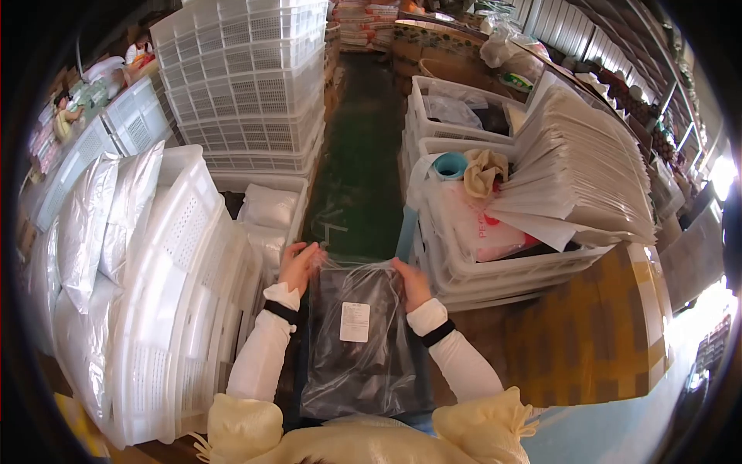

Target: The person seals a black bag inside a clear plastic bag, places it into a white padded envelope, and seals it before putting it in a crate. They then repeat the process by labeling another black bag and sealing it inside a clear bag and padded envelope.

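Observation:
Between my hands hangs a clear plastic bag (328, 387) with dark contents and a white printed label (355, 322) on its front. My left hand (300, 267) pinches the bag's top left corner. At the top right corner, my right hand (412, 283) grips the gathered plastic edge. The bag's mouth is stretched between the two hands, and its lower end lies close to my body. What the dark contents are, I cannot make out.
Stacked white crates (239, 85) rise at left, beside crates bearing silvery packages (93, 232). At right, a crate (495, 271) holds a tape roll (450, 165) and a fanned stack of white sheets (576, 166). A taped cardboard box (587, 332) stands nearer. Green floor (355, 155) runs between.

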Available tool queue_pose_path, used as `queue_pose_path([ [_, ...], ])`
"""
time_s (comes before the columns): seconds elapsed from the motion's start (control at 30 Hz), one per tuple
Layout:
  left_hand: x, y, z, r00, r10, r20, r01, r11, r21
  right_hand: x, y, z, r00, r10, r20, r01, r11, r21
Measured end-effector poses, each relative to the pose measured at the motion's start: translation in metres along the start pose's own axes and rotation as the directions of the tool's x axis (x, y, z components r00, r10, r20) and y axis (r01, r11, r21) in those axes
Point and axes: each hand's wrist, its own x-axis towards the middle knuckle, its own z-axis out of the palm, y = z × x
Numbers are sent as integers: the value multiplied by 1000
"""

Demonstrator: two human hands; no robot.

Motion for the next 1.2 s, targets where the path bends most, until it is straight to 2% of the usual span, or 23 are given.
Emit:
queue_pose_path([
  [0.07, -4, -5, -16, 998, -43, -53, 48, 994, 101, -14, -18, 3, 999, -32, 32, 31, 999, 22],
  [0.1, -7, -18, -32, 994, -109, 2, 106, 975, 196, -10, -13, -10, 990, -141, 3, 141, 989, -39],
  [0.13, -21, -23, -37, 988, -57, 141, 24, 974, 227, -9, -6, -24, 981, -193, 33, 195, 959, -206],
  [0.2, -52, -11, -22, 919, -242, 312, 158, 949, 273, -14, 10, -52, 955, -272, 121, 295, 808, -510],
  [0.23, -52, -17, -15, 947, -168, 273, 73, 943, 325, -27, 10, -55, 969, -50, 244, 208, 702, -681],
  [0.3, -56, -32, -2, 979, -18, 205, -75, 898, 433, -45, 20, -27, 942, -219, 255, 335, 558, -759],
  [0.33, -55, -33, 2, 980, -34, 197, -48, 918, 394, -49, 25, -18, 915, -300, 270, 388, 472, -792],
  [0.37, -50, -29, 7, 980, -46, 194, -27, 934, 357, -43, 26, -16, 912, -319, 259, 385, 447, -807],
  [0.4, -46, -28, 10, 980, -55, 189, -8, 948, 319, -41, 26, -12, 916, -323, 236, 395, 638, -661],
  [0.43, -40, -35, 6, 982, 1, 188, -63, 944, 323, -46, 23, -1, 923, -320, 212, 384, 792, -475],
  [0.47, -42, -30, 10, 981, 10, 192, -70, 949, 308, -49, 21, 7, 934, -307, 182, 347, 901, -261],
  [0.5, -43, -22, 16, 980, 18, 196, -75, 954, 291, -48, 20, 10, 930, -343, 131, 365, 903, -228],
  [0.63, -31, -4, 34, 976, 43, 214, -91, 972, 218, -35, 6, 12, 950, -305, 61, 311, 925, -220],
  [0.87, -20, 30, 55, 969, 75, 234, -122, 974, 193, -12, -36, 22, 986, -145, 79, 144, 989, 29],
  [0.9, -20, 32, 55, 970, 81, 230, -128, 972, 198, -12, -40, 26, 983, -172, 58, 173, 985, -24],
  [1.03, 5, 36, 49, 987, -42, 157, 29, 996, 87, 6, -46, 30, 993, -113, -16, 111, 988, -104],
  [1.13, 35, 17, 37, 982, -168, 89, 153, 976, 156, 36, -31, 24, 998, -57, -18, 56, 995, -84],
  [1.2, 50, 8, 30, 982, -167, 92, 151, 975, 165, 56, -19, 14, 997, -57, -51, 52, 994, -100],
])
